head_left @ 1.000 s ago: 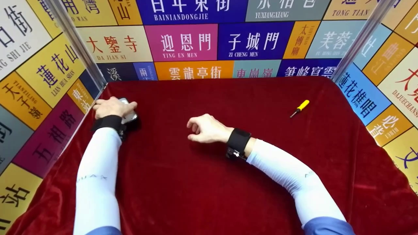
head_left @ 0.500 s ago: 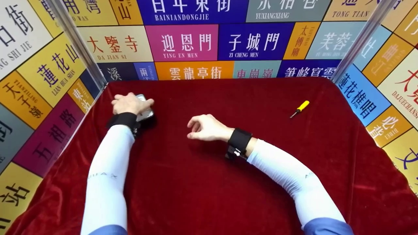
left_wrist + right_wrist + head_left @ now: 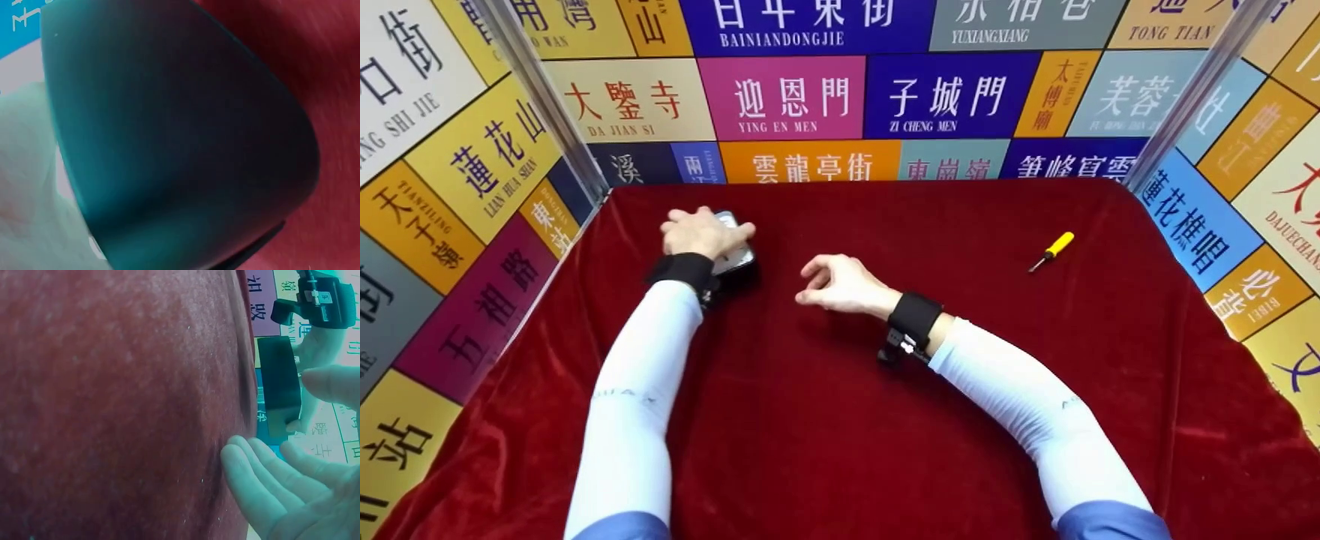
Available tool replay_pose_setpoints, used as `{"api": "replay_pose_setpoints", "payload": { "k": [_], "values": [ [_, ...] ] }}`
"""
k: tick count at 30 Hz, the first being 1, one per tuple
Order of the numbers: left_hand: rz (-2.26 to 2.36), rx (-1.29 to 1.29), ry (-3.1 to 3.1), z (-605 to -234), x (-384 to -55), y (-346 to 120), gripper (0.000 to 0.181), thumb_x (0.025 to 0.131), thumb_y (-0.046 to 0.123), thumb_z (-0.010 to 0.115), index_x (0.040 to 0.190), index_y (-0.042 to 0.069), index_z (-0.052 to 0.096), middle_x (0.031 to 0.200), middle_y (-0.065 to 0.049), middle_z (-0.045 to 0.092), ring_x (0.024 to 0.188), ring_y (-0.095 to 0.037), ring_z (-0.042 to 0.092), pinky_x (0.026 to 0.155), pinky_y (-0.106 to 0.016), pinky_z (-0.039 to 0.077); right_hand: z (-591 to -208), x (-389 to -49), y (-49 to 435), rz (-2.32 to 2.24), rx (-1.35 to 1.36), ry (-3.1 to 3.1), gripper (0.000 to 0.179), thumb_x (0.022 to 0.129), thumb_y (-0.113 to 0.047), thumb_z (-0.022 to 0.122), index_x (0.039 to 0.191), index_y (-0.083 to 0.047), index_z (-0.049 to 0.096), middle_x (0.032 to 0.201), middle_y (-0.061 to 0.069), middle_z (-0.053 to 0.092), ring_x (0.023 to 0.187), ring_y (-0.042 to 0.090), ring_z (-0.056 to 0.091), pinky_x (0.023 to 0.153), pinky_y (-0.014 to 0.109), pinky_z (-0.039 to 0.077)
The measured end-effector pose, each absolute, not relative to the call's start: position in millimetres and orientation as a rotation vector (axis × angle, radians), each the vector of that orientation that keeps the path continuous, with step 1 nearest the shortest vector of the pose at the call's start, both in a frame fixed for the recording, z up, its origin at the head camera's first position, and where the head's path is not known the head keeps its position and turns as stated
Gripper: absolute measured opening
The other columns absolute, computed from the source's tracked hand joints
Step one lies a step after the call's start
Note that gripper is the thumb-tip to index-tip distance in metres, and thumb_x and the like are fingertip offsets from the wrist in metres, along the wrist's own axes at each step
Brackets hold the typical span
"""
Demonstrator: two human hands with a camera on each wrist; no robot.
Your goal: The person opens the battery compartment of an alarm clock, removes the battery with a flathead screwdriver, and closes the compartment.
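My left hand point(image 3: 701, 234) grips a box-like object point(image 3: 736, 259) from above, at the back left of the red cloth. Its top looks silvery and shiny, its sides dark with rounded corners; the hand covers part of it. In the left wrist view the dark side of the object point(image 3: 180, 135) fills most of the picture. From the right wrist, the object point(image 3: 278, 382) shows as a dark block held above the cloth. My right hand point(image 3: 844, 285) hovers near the middle, fingers loosely bent and thumb apart, with nothing between them.
A screwdriver point(image 3: 1054, 251) with a yellow handle lies at the back right of the red velvet cloth point(image 3: 840, 420). Sign-covered panels point(image 3: 780, 97) stand behind and on both sides, with clear corner posts point(image 3: 559, 112) at the back.
My left hand has carried the box-like object rightwards, closer to the right hand. The right hand has stayed nearly in place. The screwdriver lies where it was.
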State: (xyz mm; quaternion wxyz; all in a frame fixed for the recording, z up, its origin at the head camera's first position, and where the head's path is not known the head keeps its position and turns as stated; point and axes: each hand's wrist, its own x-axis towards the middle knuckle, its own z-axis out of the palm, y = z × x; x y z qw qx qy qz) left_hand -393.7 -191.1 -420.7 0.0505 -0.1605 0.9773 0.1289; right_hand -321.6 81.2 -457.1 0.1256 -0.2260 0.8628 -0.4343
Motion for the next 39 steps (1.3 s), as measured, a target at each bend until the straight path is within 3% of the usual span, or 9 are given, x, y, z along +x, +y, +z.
{"api": "replay_pose_setpoints", "payload": {
  "k": [5,9,14,22,28,39],
  "values": [
    [0.391,-0.452,2.999,-420.9,-393.7,-170.5,0.111,0.092,0.086,0.061,0.170,0.008,0.042,0.154,-0.042,0.042,0.139,-0.057,0.053,0.107,-0.063,0.060,-457.7,-323.4,81.0,-1.388,-0.525,2.438,0.060,0.093,-0.028,0.090,0.142,0.000,0.068,0.118,0.017,0.084,0.078,0.010,0.075,0.069,0.022,0.063],
    [0.382,-0.414,3.017,-418.9,-392.8,-154.4,0.111,0.092,0.087,0.060,0.169,0.008,0.043,0.153,-0.041,0.044,0.137,-0.055,0.054,0.106,-0.060,0.061,-458.2,-325.8,81.2,-1.475,-0.384,2.374,0.067,0.095,-0.029,0.090,0.149,0.000,0.062,0.127,0.018,0.081,0.091,0.016,0.079,0.075,0.026,0.067],
    [0.421,-0.360,3.026,-417.5,-391.4,-134.5,0.110,0.093,0.085,0.060,0.169,0.009,0.043,0.155,-0.040,0.043,0.138,-0.055,0.053,0.107,-0.059,0.060,-458.7,-328.1,83.4,-1.597,-0.235,2.242,0.077,0.098,-0.030,0.088,0.158,0.002,0.053,0.141,0.023,0.074,0.113,0.033,0.081,0.086,0.036,0.070],
    [0.514,-0.286,3.020,-419.0,-391.8,-110.0,0.108,0.092,0.084,0.063,0.169,0.010,0.044,0.159,-0.038,0.042,0.142,-0.055,0.051,0.112,-0.060,0.058,-459.2,-331.0,86.0,-1.764,-0.141,2.126,0.079,0.101,-0.033,0.085,0.161,0.003,0.049,0.150,0.025,0.068,0.124,0.044,0.079,0.091,0.041,0.070],
    [0.546,-0.248,3.027,-421.1,-388.2,-96.6,0.106,0.092,0.082,0.064,0.166,0.008,0.047,0.153,-0.038,0.045,0.139,-0.056,0.053,0.110,-0.059,0.059,-459.8,-331.0,85.0,-1.864,-0.078,2.062,0.073,0.102,-0.031,0.083,0.159,0.005,0.052,0.149,0.026,0.072,0.124,0.045,0.079,0.090,0.039,0.071],
    [0.577,-0.226,2.998,-419.3,-380.9,-81.9,0.112,0.093,0.081,0.063,0.173,0.007,0.038,0.155,-0.039,0.043,0.140,-0.056,0.052,0.114,-0.058,0.056,-464.9,-332.4,83.9,-1.987,0.009,2.072,0.070,0.102,-0.024,0.084,0.157,0.005,0.054,0.144,0.029,0.073,0.112,0.042,0.082,0.094,0.043,0.070]
  ]
}}
